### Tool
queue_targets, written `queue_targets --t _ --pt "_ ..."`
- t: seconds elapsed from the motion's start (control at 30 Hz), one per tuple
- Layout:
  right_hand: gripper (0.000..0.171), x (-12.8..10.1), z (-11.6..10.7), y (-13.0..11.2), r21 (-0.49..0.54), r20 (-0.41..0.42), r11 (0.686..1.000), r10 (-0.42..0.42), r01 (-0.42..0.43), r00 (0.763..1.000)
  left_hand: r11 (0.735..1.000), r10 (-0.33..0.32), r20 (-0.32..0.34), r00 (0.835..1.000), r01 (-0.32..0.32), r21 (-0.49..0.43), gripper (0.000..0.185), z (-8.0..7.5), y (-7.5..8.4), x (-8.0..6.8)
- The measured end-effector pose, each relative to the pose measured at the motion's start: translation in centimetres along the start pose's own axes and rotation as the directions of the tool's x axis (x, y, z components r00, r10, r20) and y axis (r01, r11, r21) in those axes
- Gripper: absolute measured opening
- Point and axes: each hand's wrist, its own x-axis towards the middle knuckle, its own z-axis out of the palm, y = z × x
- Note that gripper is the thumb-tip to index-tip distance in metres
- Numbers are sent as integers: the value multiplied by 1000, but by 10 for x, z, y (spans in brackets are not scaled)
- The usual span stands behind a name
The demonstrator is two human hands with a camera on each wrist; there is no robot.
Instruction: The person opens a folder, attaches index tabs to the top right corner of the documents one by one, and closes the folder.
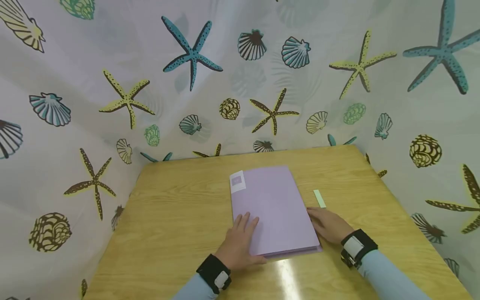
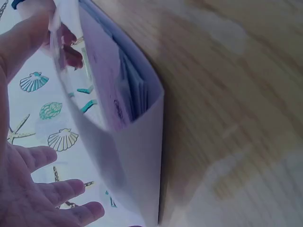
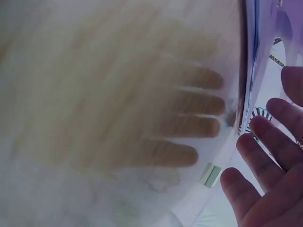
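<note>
Lilac folder (image 1: 273,208) lying centre frame on the wooden table (image 1: 180,208), left hand (image 1: 240,243) flat on its near-left corner, fingers spread, right hand (image 1: 330,225) at its right edge, fingers straight; only in the left-wrist view, sheets (image 2: 135,90) inside.

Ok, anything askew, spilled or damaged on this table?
Nothing damaged or spilled. The purple folder lies slightly skewed to the table edge, and a small pale green strip lies loose beside it, near the right hand.
</note>
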Motion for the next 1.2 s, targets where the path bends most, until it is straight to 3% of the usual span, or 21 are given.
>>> queue_targets --t 0.2,0.33,0.6,0.8,0.97,1.2 --pt "44 2 1 2 93 7 995 -36 35 999 999 -35 22 999 34 24 122 8 4 4" --pt "47 2 2 3 98 30 994 -49 46 998 998 -43 22 999 42 39 123 9 5 7" --pt "55 5 8 2 10 123 988 -151 151 981 1000 -19 -16 1000 18 -5 115 7 1 8" --pt "60 8 9 1 -23 113 972 -229 233 967 997 -10 -25 1000 8 -74 115 5 -2 5" --pt "56 5 8 -3 -95 115 982 -151 163 982 985 -25 -22 999 21 -171 115 2 -6 3" --pt "67 0 6 0 -174 167 983 -36 66 985 958 -34 -32 999 24 -285 111 -5 -7 1"
